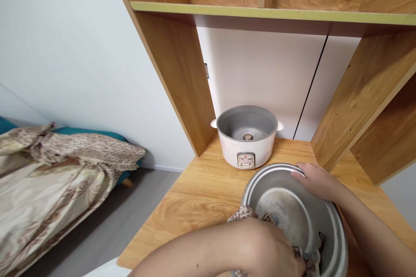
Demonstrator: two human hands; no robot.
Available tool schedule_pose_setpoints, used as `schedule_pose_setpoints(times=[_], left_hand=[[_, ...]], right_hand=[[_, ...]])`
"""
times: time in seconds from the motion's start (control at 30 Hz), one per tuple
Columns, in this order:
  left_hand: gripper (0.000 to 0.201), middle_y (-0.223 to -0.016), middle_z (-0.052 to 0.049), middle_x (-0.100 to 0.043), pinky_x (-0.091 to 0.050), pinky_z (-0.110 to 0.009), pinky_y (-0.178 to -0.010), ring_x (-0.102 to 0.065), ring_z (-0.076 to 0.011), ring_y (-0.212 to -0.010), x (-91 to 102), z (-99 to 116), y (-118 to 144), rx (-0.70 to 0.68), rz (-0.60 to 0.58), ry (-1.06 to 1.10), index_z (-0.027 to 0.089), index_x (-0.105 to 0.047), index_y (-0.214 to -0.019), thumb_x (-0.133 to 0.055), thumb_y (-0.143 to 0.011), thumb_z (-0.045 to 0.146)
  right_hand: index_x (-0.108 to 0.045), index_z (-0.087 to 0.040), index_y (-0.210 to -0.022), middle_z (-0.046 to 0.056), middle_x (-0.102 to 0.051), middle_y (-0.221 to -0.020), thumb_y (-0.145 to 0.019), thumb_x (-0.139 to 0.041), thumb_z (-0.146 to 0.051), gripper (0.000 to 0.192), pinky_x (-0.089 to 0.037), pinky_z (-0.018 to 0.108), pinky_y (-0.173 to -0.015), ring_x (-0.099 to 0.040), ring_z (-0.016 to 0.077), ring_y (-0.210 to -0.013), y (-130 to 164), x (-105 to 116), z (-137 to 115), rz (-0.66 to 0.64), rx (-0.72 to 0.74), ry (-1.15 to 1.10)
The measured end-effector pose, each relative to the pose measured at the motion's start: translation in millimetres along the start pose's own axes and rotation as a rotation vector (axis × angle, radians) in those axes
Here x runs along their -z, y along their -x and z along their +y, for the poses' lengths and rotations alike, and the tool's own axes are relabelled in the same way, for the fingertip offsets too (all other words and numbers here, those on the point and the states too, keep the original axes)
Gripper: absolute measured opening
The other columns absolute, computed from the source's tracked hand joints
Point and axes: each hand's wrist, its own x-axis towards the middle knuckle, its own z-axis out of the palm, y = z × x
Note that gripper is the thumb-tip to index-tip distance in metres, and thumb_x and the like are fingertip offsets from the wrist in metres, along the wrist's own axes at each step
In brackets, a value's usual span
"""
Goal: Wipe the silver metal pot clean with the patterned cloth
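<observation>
A metal inner pot [292,207] is tilted toward me on the wooden counter [201,190]. My right hand [316,179] grips its far rim. My left hand [269,251] is closed on a patterned cloth [243,213], pressing it inside the pot near the lower rim. Behind the pot stands a white rice cooker body [246,136], lidless and empty, its heating plate visible.
Wooden shelf uprights [182,73] flank the cooker on both sides, and a shelf [269,13] runs overhead. To the left, below the counter, a bed with a patterned blanket [48,169] stands on a grey floor [107,229].
</observation>
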Motion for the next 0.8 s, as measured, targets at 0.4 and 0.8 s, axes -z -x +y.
schedule_pose_setpoints(times=[0.4,0.8], left_hand=[[0.022,-0.07,-0.014,-0.071,-0.036,-0.03,-0.038,-0.059,-0.0204,-0.048,9.0,10.4,5.5,0.13,0.163,0.051,0.007,-0.07,-0.086,-0.054,-0.076,0.019],[0.024,-0.077,-0.012,-0.073,-0.038,-0.029,-0.043,-0.063,-0.0182,-0.057,20.9,16.3,9.8,0.132,0.159,-0.024,0.006,-0.068,-0.093,-0.05,-0.081,0.017]], right_hand=[[-0.058,-0.019,-0.085,0.012,-0.068,-0.086,-0.099,-0.026,-0.047,0.045,-0.036,0.031,-0.067,-0.063,0.0239,-0.085,2.0,-8.2,-5.5,0.062,-0.151,0.025],[-0.055,-0.016,-0.101,0.015,-0.071,-0.09,-0.101,-0.023,-0.038,0.039,-0.038,0.034,-0.065,-0.069,0.029,-0.086,6.7,-7.1,-21.6,0.057,-0.182,0.239]])
